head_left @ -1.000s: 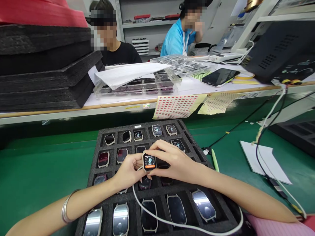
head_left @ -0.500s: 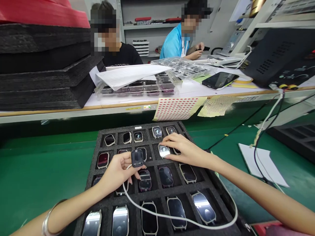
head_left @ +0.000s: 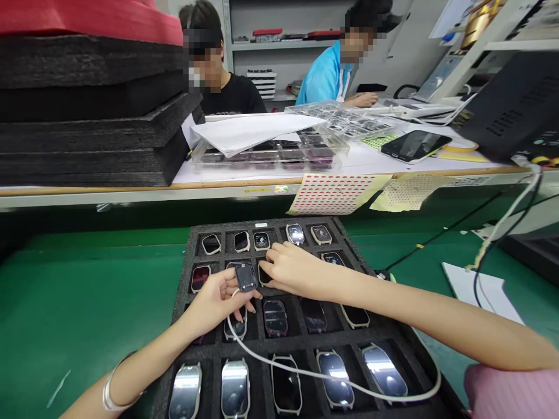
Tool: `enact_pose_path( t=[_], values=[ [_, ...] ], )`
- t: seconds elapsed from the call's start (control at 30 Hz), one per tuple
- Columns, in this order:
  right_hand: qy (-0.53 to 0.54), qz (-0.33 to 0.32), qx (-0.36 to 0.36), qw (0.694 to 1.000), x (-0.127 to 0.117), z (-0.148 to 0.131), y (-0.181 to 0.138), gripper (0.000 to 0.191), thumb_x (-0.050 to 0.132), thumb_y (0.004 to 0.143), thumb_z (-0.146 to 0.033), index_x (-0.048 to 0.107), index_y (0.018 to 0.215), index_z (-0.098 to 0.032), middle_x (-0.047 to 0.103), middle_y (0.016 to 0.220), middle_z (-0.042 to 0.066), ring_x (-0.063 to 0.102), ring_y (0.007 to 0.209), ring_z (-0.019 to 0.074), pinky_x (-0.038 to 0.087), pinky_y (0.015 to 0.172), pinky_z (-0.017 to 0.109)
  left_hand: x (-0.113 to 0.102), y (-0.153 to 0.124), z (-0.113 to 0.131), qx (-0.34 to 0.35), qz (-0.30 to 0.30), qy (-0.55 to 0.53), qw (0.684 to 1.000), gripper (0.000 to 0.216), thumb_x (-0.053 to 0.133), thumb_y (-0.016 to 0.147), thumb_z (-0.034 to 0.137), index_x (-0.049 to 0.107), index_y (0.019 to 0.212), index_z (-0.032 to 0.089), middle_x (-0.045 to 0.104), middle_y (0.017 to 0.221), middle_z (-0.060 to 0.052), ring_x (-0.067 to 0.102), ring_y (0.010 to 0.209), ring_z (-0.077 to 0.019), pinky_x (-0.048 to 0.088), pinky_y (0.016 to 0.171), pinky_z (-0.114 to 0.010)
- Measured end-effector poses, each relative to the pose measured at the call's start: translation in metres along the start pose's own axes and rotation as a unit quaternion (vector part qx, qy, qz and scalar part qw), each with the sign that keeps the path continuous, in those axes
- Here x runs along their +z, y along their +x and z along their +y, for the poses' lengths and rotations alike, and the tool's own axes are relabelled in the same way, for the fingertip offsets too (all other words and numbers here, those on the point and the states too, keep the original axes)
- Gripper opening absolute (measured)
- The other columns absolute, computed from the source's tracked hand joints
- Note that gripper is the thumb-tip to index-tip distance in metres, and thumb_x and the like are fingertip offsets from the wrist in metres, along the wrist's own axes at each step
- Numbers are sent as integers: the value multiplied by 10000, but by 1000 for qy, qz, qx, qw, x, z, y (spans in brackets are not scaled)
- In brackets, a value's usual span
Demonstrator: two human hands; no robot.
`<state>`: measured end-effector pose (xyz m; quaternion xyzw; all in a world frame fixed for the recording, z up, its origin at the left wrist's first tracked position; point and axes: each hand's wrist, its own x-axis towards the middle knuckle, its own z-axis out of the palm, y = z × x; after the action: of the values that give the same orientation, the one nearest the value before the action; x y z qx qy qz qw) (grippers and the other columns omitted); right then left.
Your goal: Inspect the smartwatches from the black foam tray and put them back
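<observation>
A black foam tray (head_left: pixel 187 273) with rows of watch bodies lies on the green mat in front of me. My left hand (head_left: pixel 216 299) pinches a small dark charging puck (head_left: pixel 246 277) whose white cable (head_left: pixel 332 378) loops back over the tray's near rows. My right hand (head_left: pixel 292 270) reaches across to the second row, fingers curled down over a watch body (head_left: pixel 263 274) in its slot right beside the puck; whether it grips that watch I cannot make out. Several watches in the near row (head_left: pixel 287 391) lie face up with dark or reflecting screens.
A stack of black foam sheets (head_left: pixel 87 116) stands on the raised bench at back left. Clear trays under paper (head_left: pixel 266 145), sticker sheets (head_left: pixel 336 195) and a tablet (head_left: pixel 414 145) lie along it. Two other people sit behind. Black and white cables (head_left: pixel 502 233) hang at right above a white paper (head_left: pixel 480 288).
My left hand and right hand parted: the lit watch came off the puck and went into the second row. My right hand then moved left to a slot beside the puck.
</observation>
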<state>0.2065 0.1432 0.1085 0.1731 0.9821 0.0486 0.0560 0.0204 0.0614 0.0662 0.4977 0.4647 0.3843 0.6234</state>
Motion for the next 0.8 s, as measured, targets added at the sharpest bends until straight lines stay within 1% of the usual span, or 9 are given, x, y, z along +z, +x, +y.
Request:
enact_pose_path(
  t=[0.1,0.2,0.27,0.33,0.4,0.43,0.53,0.67,0.8],
  values=[
    [-2,0,-5,1000,-1,3,1,210,659,824,-285,655,890,-85,641,839,129,588,829,278,462,693,365,-1,0,-1,-4,-17,4,1000,297,673,773,328,586,966,120,696,902,-111,656,657,-158,492,460,-202],
    [26,12,1,1000,-6,11,-1,242,694,776,-294,668,863,-70,647,809,130,592,792,267,471,702,365,-2,0,-2,-6,-25,8,1000,275,648,796,315,572,974,119,690,903,-111,652,658,-149,490,465,-196],
    [70,53,16,996,-14,17,-5,291,699,766,-316,672,909,-65,648,817,130,593,792,258,478,717,361,-2,0,-3,-6,-26,9,1000,260,635,806,312,565,970,122,688,895,-105,648,652,-142,490,465,-192],
    [134,116,23,984,-21,20,-9,328,671,792,-333,661,997,-78,646,848,117,590,815,242,481,738,349,-2,1,-4,-5,-27,7,1000,247,627,811,313,563,961,128,684,875,-92,644,644,-138,490,461,-190],
    [194,165,2,967,-24,18,-11,351,635,825,-334,632,1077,-90,639,896,109,581,847,223,484,763,335,-2,2,-5,-3,-29,5,1000,227,623,812,306,562,949,135,673,841,-72,641,640,-137,485,453,-184],
    [212,176,-19,961,-24,15,-10,356,623,836,-327,617,1100,-89,634,916,109,573,863,220,486,774,333,-1,2,-6,-1,-30,3,1000,210,622,812,297,561,936,138,664,814,-59,640,637,-136,482,448,-181],
    [205,173,-67,961,-17,2,-5,343,595,861,-289,592,1114,-57,615,975,139,540,911,237,494,801,358,-1,2,-6,7,-25,-4,1000,171,629,801,261,553,900,144,626,744,-24,635,624,-134,480,438,-173],
    [160,164,-67,971,-8,-7,4,346,549,905,-295,561,1147,-47,586,1051,166,507,975,263,497,841,409,-2,2,-5,14,-16,-18,1000,183,636,795,245,555,919,138,609,705,-12,633,604,-134,496,437,-178],
    [167,166,-71,969,-5,-9,4,353,552,910,-295,540,1175,-62,574,1128,158,516,1023,260,485,903,413,-2,2,-6,35,-8,-22,999,188,642,788,216,568,940,133,611,674,-2,632,572,-125,489,414,-164]
  ],
)
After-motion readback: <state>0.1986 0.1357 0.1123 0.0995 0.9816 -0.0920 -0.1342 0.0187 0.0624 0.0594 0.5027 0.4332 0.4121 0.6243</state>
